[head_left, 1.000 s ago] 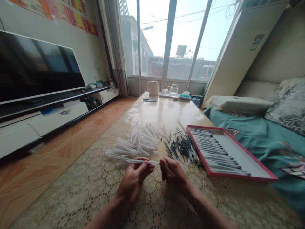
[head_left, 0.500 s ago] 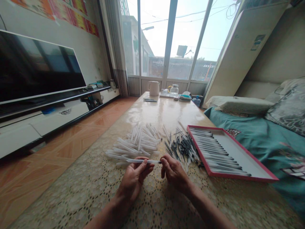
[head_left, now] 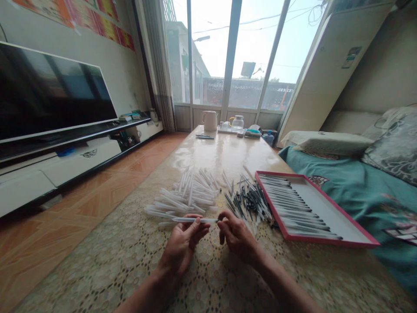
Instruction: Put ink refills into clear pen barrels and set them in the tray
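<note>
Between thumb and fingers, my left hand (head_left: 184,241) holds a whitish pen (head_left: 208,221) level, its pointed end to the left. At the pen's right end my right hand (head_left: 233,230) pinches a small dark tip; the fingers cover most of it. Just beyond my left hand lies a heap of white pen barrels (head_left: 185,195). Past my right hand is a pile of black pen parts and refills (head_left: 250,200). To the right, a pink-rimmed tray (head_left: 352,230) holds a row of pens with dark ends (head_left: 296,204).
A patterned cloth covers the long table (head_left: 202,278). At its far end stand a pitcher (head_left: 210,121), a glass jug (head_left: 238,122) and a tissue pack (head_left: 253,132). A bed with a green cover (head_left: 293,163) borders the right side; a television (head_left: 55,95) is on the left.
My right hand has shifted very slightly left along with the dark tip, closer to my left hand. The piles and the tray look the same.
</note>
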A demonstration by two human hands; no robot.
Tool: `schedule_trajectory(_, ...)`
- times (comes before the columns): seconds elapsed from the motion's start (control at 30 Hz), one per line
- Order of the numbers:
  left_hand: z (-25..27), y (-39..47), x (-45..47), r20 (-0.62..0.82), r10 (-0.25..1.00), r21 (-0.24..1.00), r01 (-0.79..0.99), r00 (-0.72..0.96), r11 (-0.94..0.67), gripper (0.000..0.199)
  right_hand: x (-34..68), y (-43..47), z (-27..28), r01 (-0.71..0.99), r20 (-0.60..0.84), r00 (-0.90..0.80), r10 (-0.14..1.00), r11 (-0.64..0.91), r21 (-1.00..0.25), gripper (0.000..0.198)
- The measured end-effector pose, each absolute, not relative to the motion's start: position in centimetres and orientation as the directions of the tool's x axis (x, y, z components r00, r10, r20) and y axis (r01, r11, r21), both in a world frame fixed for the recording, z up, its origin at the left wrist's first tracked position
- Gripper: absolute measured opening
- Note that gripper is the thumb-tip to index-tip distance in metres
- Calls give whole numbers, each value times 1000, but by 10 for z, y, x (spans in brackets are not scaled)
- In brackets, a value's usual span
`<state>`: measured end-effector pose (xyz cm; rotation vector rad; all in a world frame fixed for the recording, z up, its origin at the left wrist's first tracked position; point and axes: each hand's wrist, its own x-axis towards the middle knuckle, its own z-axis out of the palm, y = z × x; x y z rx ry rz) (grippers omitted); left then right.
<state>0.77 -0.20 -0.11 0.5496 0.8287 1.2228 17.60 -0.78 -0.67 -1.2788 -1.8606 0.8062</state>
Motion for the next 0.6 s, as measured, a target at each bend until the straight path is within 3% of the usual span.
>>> schedule_trajectory(0.17, -2, -2, 8, -227, 962, 763, -585, 154, 274, 17, 177, -6, -10, 506, 258, -233, 938, 343, -791, 40)
schedule_trajectory(0.37, 2, -2, 7, -256, 960, 750, -602, 117, 273, 20, 176, -7, -7, 486, 219, -243, 945, 314, -816, 21)
schedule_trajectory(0.6, 4, -5, 8, -243, 962, 759, -593, 126, 270, 20, 177, -8, -6, 512, 237, -227, 945, 323, -796, 38)
